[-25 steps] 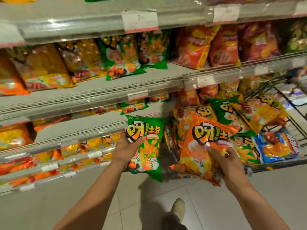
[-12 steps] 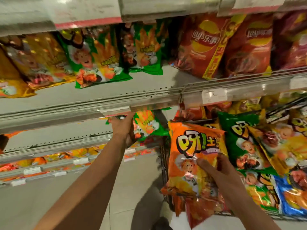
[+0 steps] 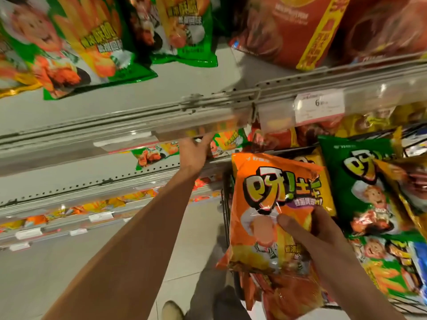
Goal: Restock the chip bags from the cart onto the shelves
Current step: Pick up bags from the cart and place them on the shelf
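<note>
My left hand [image 3: 195,150] reaches in under the middle shelf's front rail [image 3: 161,116]. Its fingers lie straight against the left edge of a green chip bag [image 3: 228,140] on the shelf below, with the fingertips partly hidden by the rail. My right hand [image 3: 323,241] grips an orange chip bag [image 3: 270,195] upright in front of the cart, thumb pressed on its front. A second green bag [image 3: 153,154] lies on the same shelf, left of my left hand.
The wire cart [image 3: 225,204] at the right holds several bags, among them a green one [image 3: 360,181] and a yellow one [image 3: 325,181]. Green bags [image 3: 92,42] and red bags [image 3: 291,31] fill the shelf above. A price tag [image 3: 318,107] hangs on the rail. My shoe [image 3: 172,310] is on the floor.
My left hand carried the green bag up from in front of the cart and in under the shelf rail, where the bag now lies. My right hand raised the orange bag. The view moved closer.
</note>
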A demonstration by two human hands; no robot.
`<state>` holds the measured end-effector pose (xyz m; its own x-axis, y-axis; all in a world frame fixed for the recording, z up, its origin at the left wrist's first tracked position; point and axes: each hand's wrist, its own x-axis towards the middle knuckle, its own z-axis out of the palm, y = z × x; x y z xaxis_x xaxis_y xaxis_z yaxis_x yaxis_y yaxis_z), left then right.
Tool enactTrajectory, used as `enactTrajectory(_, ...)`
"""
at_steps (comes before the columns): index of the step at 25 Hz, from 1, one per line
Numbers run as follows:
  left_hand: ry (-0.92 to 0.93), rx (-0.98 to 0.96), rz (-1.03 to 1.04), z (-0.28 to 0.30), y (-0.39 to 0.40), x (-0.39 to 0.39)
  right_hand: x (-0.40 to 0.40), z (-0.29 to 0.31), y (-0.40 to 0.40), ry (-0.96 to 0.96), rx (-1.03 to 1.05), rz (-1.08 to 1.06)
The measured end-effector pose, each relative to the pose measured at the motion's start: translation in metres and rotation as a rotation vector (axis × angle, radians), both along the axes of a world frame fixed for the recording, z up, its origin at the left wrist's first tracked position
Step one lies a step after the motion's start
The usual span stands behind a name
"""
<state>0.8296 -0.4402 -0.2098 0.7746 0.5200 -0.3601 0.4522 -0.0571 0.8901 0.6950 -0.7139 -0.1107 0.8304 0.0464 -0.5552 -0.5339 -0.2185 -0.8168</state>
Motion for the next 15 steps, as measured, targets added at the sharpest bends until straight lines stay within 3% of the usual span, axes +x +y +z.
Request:
enactTrajectory(8, 0.078, -0.037, -0.125, 0.014, 0.026, -0.003, -0.014, -0.006, 0.012, 0.033, 0.144, -0.051)
enactTrajectory(12, -0.095, -0.035, -0.263, 0.011, 0.018, -0.021, -0.020, -0.003, 0.014, 0.037, 0.115, -0.039)
enactTrajectory(15, -0.113, 0.008, -0.277, 0.005, 0.015, -0.015, -0.023, -0.006, 0.009, 0.036, 0.126, -0.021)
